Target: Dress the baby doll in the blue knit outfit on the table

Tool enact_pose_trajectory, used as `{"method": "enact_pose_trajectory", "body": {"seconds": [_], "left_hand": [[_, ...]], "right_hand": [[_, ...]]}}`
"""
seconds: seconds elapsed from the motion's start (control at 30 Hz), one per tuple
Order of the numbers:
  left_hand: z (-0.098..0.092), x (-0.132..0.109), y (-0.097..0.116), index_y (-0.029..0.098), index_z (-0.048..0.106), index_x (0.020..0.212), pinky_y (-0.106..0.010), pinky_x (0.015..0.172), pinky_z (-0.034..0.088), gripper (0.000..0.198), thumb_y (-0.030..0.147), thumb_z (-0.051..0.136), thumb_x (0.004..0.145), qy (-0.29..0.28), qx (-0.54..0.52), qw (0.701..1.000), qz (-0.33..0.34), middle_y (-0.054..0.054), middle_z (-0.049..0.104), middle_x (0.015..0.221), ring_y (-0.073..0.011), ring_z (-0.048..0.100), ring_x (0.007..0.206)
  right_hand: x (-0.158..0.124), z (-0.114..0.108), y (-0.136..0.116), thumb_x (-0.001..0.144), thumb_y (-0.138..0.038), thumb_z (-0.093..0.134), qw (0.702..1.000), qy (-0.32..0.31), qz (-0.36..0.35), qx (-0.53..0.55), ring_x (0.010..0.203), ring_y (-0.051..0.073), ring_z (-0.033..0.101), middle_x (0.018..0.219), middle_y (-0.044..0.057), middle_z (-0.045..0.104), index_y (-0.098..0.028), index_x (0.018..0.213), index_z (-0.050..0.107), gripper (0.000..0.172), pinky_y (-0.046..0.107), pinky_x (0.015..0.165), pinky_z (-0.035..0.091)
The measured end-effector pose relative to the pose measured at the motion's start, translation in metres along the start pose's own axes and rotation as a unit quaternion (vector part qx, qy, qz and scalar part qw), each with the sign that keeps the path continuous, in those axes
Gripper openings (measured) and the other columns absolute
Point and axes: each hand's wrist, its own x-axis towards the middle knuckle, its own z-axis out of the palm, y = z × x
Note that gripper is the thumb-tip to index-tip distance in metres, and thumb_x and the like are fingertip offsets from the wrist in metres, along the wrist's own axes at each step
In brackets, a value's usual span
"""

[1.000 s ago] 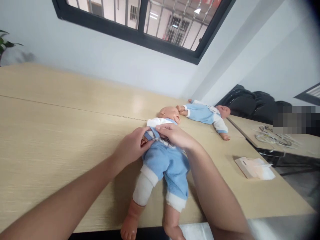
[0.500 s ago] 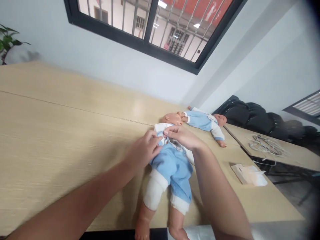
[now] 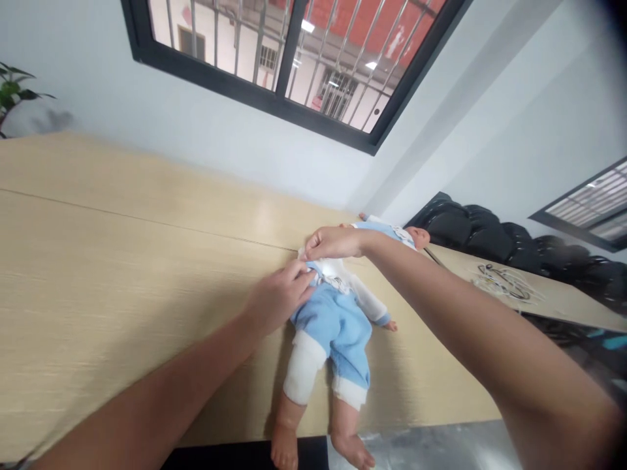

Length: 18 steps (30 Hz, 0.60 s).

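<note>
Left hand (image 3: 279,297): pinches shut on white top (image 3: 337,271) at doll (image 3: 337,320) chest. Right hand (image 3: 336,243): clamps same top at neck. Doll: lies supine on table (image 3: 122,261), feet past near edge. Risk: collar snag on head, or slide off edge, from hard tug.

One camera, worn on the head, looks forward and down along the tabletop (image 3: 98,261) from its near edge, rolled so the window (image 3: 289,46) slants across the top. It sits close: the left hand (image 3: 277,300) and right hand (image 3: 336,243) on the doll (image 3: 333,320) fill the middle, with the arms entering from the lower edge and right corner.
</note>
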Motion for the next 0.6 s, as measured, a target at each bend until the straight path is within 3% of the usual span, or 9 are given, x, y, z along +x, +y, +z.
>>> {"method": "enact_pose_trajectory", "body": {"seconds": [0.17,0.3,0.4,0.5,0.6], "left_hand": [[-0.002,0.003,-0.003,0.018,0.069,0.115,-0.028,0.079,0.059,0.022,0.031,0.053,0.105,0.028,0.001,0.998,0.050,-0.007,0.069,0.105,-0.0171,0.072,0.091],[-0.006,0.007,-0.005,0.017,0.072,0.111,-0.028,0.074,0.059,0.021,0.027,0.055,0.103,0.042,-0.006,0.997,0.059,-0.007,0.070,0.101,-0.0165,0.071,0.083],[-0.010,0.010,-0.012,0.017,0.073,0.108,-0.026,0.073,0.058,0.021,0.026,0.056,0.102,0.027,-0.045,0.997,0.057,-0.007,0.070,0.100,-0.0141,0.069,0.078],[-0.013,0.011,-0.023,0.018,0.076,0.106,-0.025,0.074,0.057,0.020,0.026,0.059,0.099,-0.007,-0.115,0.992,0.050,-0.007,0.069,0.102,-0.0113,0.066,0.074],[-0.018,0.012,-0.035,0.019,0.078,0.105,-0.024,0.077,0.056,0.018,0.026,0.063,0.096,-0.026,-0.199,0.980,0.011,-0.007,0.068,0.108,-0.0094,0.066,0.074]], "right_hand": [[-0.001,-0.005,-0.006,0.083,-0.053,0.072,0.998,-0.042,0.004,-0.041,0.064,0.011,0.047,0.068,-0.002,0.058,-0.017,0.081,0.073,0.036,0.024,0.060,0.032],[0.003,-0.011,-0.009,0.085,-0.048,0.073,0.995,-0.088,0.036,-0.015,0.059,0.010,0.047,0.071,-0.002,0.059,-0.018,0.097,0.073,0.032,0.022,0.052,0.032],[0.009,-0.011,-0.004,0.089,-0.043,0.070,0.997,-0.057,0.053,0.027,0.057,0.010,0.046,0.068,-0.002,0.055,-0.018,0.097,0.069,0.026,0.021,0.048,0.031],[0.013,-0.009,0.007,0.088,-0.038,0.070,0.996,-0.025,0.041,0.073,0.058,0.010,0.044,0.064,-0.002,0.051,-0.016,0.082,0.063,0.024,0.021,0.049,0.032],[0.013,-0.011,0.022,0.088,-0.040,0.069,0.992,-0.004,0.053,0.111,0.062,0.012,0.048,0.067,0.000,0.056,-0.015,0.083,0.064,0.026,0.022,0.050,0.033]]}}
